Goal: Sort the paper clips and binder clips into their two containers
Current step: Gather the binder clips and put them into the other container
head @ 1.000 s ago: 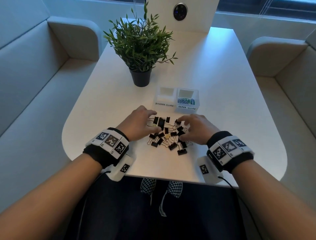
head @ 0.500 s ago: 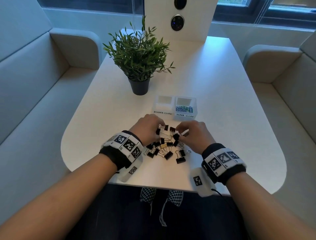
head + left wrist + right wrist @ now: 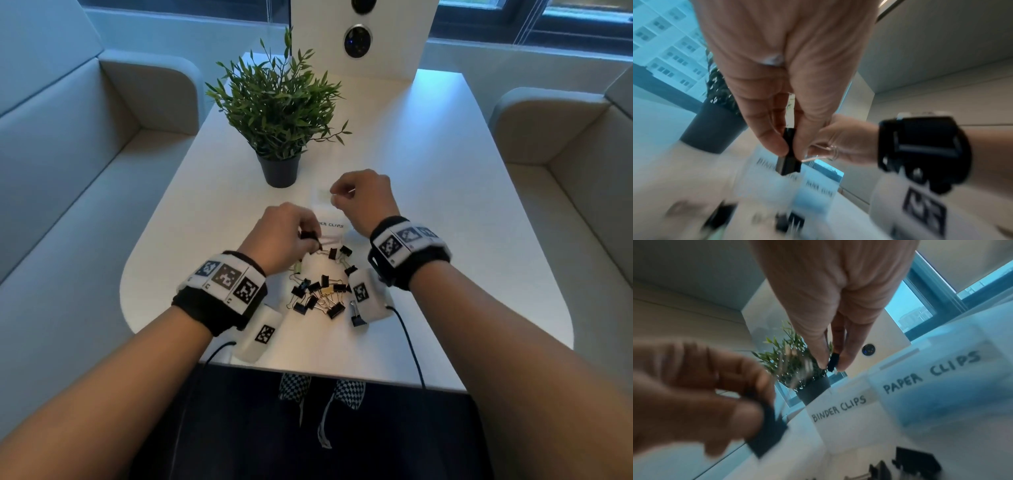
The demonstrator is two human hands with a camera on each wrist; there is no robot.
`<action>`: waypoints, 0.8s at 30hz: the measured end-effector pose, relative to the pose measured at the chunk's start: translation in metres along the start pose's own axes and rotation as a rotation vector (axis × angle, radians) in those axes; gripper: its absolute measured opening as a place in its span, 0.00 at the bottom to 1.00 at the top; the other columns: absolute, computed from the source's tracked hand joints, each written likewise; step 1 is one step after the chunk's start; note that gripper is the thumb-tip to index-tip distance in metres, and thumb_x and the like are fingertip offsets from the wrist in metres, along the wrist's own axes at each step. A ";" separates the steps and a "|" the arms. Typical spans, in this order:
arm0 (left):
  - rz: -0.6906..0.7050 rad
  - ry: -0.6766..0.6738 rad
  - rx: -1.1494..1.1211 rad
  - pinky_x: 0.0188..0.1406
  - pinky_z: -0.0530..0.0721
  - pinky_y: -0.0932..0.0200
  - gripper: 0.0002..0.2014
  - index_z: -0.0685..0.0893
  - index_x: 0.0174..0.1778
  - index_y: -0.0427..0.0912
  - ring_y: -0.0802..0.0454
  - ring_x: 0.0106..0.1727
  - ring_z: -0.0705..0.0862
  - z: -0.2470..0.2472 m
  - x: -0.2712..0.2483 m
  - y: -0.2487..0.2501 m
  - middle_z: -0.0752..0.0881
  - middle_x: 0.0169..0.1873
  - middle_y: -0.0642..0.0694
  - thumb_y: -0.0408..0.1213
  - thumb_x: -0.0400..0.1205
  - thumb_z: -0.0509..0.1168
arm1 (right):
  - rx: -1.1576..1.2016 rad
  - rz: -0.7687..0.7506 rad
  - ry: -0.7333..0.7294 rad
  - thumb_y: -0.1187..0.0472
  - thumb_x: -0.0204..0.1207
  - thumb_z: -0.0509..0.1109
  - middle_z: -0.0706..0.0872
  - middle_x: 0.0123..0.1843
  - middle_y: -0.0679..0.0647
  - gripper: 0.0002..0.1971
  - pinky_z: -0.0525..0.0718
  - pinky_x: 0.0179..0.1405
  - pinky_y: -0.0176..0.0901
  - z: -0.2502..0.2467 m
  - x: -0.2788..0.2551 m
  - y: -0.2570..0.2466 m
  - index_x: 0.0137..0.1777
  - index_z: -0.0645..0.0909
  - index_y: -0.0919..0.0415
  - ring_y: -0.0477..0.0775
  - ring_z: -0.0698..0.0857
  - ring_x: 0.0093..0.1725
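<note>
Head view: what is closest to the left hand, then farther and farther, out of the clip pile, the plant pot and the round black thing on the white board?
1. The clip pile lies on the table just right of the left hand, toward the person.
2. The plant pot stands beyond the hand, farther up the table.
3. The round black thing sits on the white board at the table's far end.

On my head feed I see a white tabletop [image 3: 428,164] with rounded corners. A green potted plant [image 3: 277,113] in a dark pot stands on it, beyond my left grip and left of my right one. Farther off rises a white panel [image 3: 363,34] carrying a round dark disc [image 3: 358,40]. Pale upholstered benches [image 3: 68,144] flank both sides. Nearest me, under the tabletop edge, checkered shoes [image 3: 294,387] show.
</note>
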State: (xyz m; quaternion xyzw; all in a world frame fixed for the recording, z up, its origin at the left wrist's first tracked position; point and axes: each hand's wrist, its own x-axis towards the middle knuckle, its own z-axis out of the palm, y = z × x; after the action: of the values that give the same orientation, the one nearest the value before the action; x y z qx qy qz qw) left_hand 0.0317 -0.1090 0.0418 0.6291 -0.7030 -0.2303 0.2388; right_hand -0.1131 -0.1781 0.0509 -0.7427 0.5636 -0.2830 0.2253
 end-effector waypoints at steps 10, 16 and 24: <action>0.003 0.164 0.127 0.49 0.83 0.57 0.08 0.89 0.49 0.42 0.49 0.48 0.85 -0.016 0.053 0.017 0.89 0.46 0.44 0.31 0.77 0.67 | 0.042 0.053 0.143 0.60 0.80 0.65 0.89 0.47 0.53 0.10 0.75 0.40 0.23 -0.017 -0.032 0.028 0.56 0.86 0.59 0.47 0.85 0.41; -0.042 0.138 0.155 0.57 0.80 0.53 0.12 0.88 0.56 0.42 0.45 0.58 0.82 -0.005 0.066 0.012 0.88 0.51 0.42 0.33 0.78 0.68 | -0.073 0.054 -0.286 0.56 0.75 0.73 0.86 0.46 0.48 0.10 0.74 0.36 0.26 -0.027 -0.064 0.039 0.56 0.85 0.54 0.37 0.80 0.38; -0.085 0.183 0.193 0.50 0.74 0.59 0.14 0.77 0.60 0.43 0.48 0.53 0.77 -0.002 0.042 -0.004 0.76 0.57 0.43 0.33 0.78 0.64 | -0.241 0.091 -0.342 0.55 0.72 0.76 0.84 0.52 0.57 0.13 0.86 0.51 0.46 0.014 -0.069 0.043 0.55 0.84 0.57 0.56 0.86 0.46</action>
State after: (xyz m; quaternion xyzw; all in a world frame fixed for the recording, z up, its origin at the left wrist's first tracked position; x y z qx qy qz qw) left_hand 0.0320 -0.1510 0.0425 0.6968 -0.6698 -0.1130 0.2304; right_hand -0.1488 -0.1229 0.0011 -0.7752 0.5798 -0.0731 0.2399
